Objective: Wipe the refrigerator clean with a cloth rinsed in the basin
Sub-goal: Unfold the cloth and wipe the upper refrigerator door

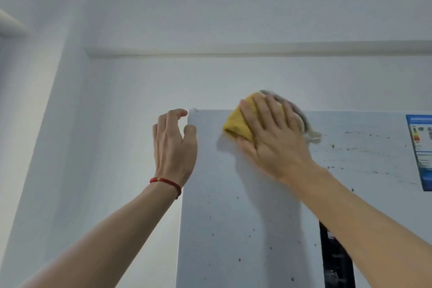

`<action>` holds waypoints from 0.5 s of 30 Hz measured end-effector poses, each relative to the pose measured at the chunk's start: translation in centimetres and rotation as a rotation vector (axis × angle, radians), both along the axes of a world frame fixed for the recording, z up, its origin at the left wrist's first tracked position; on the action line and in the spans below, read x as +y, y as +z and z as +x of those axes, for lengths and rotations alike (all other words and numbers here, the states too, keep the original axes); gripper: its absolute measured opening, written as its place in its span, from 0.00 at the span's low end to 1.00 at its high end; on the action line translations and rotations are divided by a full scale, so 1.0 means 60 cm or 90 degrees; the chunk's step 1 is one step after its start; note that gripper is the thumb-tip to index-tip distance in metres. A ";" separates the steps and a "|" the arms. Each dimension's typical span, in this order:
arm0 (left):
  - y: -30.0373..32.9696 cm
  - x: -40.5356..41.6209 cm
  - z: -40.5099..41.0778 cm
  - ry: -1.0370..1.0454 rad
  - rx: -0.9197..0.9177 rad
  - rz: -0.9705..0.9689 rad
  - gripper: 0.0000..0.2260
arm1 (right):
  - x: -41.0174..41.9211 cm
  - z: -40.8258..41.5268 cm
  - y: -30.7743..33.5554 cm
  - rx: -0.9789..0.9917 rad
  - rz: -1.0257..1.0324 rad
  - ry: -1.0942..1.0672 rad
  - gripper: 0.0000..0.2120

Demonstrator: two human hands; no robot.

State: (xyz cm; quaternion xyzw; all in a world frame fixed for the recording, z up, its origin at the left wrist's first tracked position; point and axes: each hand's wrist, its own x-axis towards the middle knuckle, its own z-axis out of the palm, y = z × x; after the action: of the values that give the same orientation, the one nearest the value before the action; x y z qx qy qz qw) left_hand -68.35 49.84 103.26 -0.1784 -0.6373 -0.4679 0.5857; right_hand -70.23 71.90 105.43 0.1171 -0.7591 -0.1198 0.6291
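The refrigerator [233,217] stands in front of the person, its pale grey door face filling the space under and between both hands. Dark specks dot the door below the hands, and smeared streaks with more specks run out to the right of the right hand.

The right hand [271,138] lies flat with its fingers straight and spread, pressing the cloth [236,124] against the door just under its top edge. The cloth is yellow beneath the fingers, with a paler, blurred part sticking out past the fingertips and to the hand's right.

The left hand [174,145] is at the door's upper left corner, well to the left of the cloth. Its fingers curl round the door's side edge and the thumb rests on the front face. A red cord bracelet [167,183] circles that wrist.

Far right of the right hand, a blue-bordered energy label [420,149] is stuck on the door. Under the right forearm, a dark vertical strip [335,259] shows on the door.
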 end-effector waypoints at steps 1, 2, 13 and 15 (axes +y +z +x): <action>0.003 0.005 0.000 0.004 0.002 -0.026 0.21 | 0.043 0.006 0.000 -0.007 -0.085 -0.021 0.38; 0.007 0.009 -0.001 -0.005 0.003 -0.055 0.22 | 0.079 0.013 -0.003 -0.017 -0.171 -0.038 0.38; 0.030 0.068 0.015 0.150 0.067 -0.185 0.19 | -0.102 -0.005 -0.041 -0.017 0.076 0.065 0.36; 0.032 0.101 0.015 0.126 0.072 -0.201 0.22 | -0.048 0.006 -0.026 -0.015 0.240 0.054 0.34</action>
State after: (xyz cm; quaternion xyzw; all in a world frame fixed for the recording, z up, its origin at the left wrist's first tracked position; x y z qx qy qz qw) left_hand -67.46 55.90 105.19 -0.2308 -0.6833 -0.2916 0.6283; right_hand -69.88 68.99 103.90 0.2661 -0.7248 -0.2321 0.5916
